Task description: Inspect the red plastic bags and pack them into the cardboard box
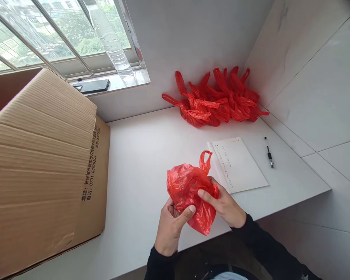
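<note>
Both my hands hold a red plastic bag above the front edge of the white table. My left hand grips its lower left side, the thumb pressed on the film. On the right side, my right hand pinches the bag with the thumb on top and the fingers behind. One handle loop sticks up at the bag's top right. Through the thin film I cannot make out what is inside. Beyond my right hand lies a notepad with handwritten lines.
Several knotted red bags are heaped against the back wall. A large open cardboard box stands at the left. An uncapped pen lies right of the notepad. On the windowsill are a water bottle and a dark flat phone-like object.
</note>
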`<state>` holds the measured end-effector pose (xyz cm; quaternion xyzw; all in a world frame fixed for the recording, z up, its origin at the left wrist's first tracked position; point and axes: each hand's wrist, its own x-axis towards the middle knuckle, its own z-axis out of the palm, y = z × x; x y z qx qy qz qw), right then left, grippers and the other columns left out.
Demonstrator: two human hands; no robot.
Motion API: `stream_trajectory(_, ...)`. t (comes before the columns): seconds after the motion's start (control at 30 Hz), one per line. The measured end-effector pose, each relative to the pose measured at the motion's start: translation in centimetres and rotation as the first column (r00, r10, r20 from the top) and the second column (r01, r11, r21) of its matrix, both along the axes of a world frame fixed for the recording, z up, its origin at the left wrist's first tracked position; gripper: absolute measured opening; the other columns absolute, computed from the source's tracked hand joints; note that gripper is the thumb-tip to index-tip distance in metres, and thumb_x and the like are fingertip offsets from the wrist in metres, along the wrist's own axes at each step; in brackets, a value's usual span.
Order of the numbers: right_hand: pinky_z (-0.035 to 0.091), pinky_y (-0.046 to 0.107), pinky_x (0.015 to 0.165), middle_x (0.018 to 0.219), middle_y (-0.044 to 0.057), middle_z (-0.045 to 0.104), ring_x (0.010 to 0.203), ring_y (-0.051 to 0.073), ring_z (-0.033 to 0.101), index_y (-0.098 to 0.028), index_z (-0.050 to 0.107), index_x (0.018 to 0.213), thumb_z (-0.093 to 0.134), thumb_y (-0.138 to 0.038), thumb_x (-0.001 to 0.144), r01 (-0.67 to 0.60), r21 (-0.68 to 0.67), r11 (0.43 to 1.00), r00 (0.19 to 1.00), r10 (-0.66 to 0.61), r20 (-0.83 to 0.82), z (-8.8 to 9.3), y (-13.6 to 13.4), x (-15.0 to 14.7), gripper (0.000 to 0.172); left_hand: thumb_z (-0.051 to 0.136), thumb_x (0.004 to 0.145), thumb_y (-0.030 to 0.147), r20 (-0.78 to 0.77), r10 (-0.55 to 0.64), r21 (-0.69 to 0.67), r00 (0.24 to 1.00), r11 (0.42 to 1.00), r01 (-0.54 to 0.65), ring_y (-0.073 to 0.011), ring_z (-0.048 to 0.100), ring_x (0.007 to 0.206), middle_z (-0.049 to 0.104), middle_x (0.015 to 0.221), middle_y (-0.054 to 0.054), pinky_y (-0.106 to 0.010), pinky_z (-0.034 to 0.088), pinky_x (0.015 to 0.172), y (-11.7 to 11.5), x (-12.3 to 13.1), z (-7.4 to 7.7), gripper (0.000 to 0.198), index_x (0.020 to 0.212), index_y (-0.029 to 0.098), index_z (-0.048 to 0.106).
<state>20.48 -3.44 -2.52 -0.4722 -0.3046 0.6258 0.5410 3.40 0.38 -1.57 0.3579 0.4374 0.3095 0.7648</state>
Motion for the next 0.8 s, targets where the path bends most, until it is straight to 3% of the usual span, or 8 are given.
stream_trajectory(0.2, 0.052, 0.040, 0.090, 0.101, 0.004, 0.069, 0.096, 0.025, 0.065, -0.022, 0.062, 0.105, 0.066, -0.046, 0.091, 0.136, -0.015, 0.991, 0.990, -0.136, -0.026, -0.4, 0.2, -0.1, 0.029, 0.071, 0.083, 0.043, 0.063, 0.078, -0.094, 0.995, 0.993, -0.072, -0.0310, 0.066, 0.109, 0.068, 0.123, -0.015, -0.040, 0.058, 0.083, -1.1, 0.7, 0.3, 0.052, 0.128, 0.020, 0.059)
stream_trajectory(0.47, 0.053, 0.043, 0.094, 0.110, 0.005, 0.068, 0.102, 0.025, 0.065, -0.023, 0.055, 0.115, 0.075, -0.044, 0.084, -0.030, -0.018, 0.999, 0.999, 0.029, -0.032, 0.3, -0.1, -0.1, 0.042, 0.077, 0.076, 0.040, -0.033, 0.111, 0.000, 0.993, 0.994, -0.111, -0.0274, 0.070, 0.095, 0.073, 0.112, -0.012, -0.036, 0.058, 0.076, -0.5, 0.5, -0.4, 0.040, 0.108, 0.017, 0.067)
stream_trajectory(0.67, 0.053, 0.040, 0.091, 0.106, 0.005, 0.070, 0.099, 0.026, 0.065, -0.022, 0.062, 0.109, 0.073, -0.046, 0.085, 0.029, -0.024, 0.999, 1.000, -0.029, 0.003, -0.1, 0.0, -0.1, 0.036, 0.077, 0.077, 0.044, -0.077, 0.056, -0.024, 0.995, 0.998, -0.058, -0.0245, 0.070, 0.082, 0.076, 0.096, -0.011, -0.035, 0.058, 0.071, -0.4, -0.2, -1.6, 0.041, 0.104, 0.014, 0.070)
stream_trajectory(0.8, 0.053, 0.039, 0.086, 0.101, 0.005, 0.071, 0.092, 0.024, 0.066, -0.022, 0.064, 0.110, 0.064, -0.049, 0.092, 0.058, -0.036, 0.998, 0.998, -0.058, -0.004, -0.1, 0.1, -0.2, 0.034, 0.071, 0.080, 0.051, -0.105, 0.053, -0.042, 0.993, 0.997, -0.057, -0.0247, 0.069, 0.082, 0.076, 0.090, -0.010, -0.035, 0.057, 0.071, -0.5, -0.2, -1.5, 0.041, 0.097, 0.013, 0.073)
